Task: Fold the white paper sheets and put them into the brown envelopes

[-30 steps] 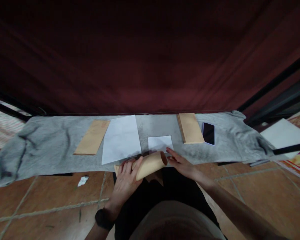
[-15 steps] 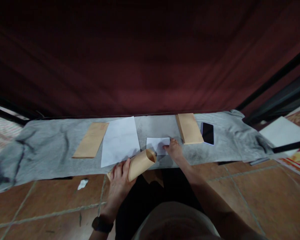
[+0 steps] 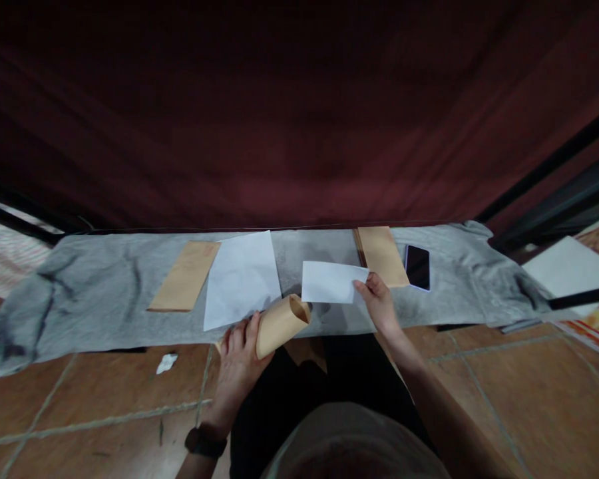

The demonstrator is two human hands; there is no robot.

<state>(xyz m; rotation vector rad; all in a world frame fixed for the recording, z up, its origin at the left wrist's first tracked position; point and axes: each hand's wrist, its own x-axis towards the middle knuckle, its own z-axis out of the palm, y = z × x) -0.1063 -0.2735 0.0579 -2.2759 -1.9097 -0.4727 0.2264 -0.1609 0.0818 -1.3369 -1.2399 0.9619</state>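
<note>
My left hand [image 3: 240, 346] is wrapped round a brown paper envelope [image 3: 281, 326], whose mouth gapes open toward the right. Between the thumb and fingers of my right hand [image 3: 377, 299] is the right end of a folded white sheet of paper [image 3: 329, 282], lifted above the cloth just right of the envelope's mouth. Large white sheets [image 3: 242, 279] lie flat behind my left hand. Left of them is a flat brown envelope [image 3: 184, 276], and a stack of brown envelopes [image 3: 383, 256] rests behind my right hand.
A grey cloth [image 3: 104, 286] covers the long narrow surface. A phone [image 3: 418, 267] lies right of the envelope stack. Behind hangs a dark red curtain [image 3: 299, 133]. Dark bars [image 3: 554, 159] stand at the right. A white scrap [image 3: 166, 363] is on the tiled floor [image 3: 104, 399].
My right hand has raised the folded white sheet off the cloth and moved it slightly right. My left hand keeps hold of the open envelope in nearly the same place.
</note>
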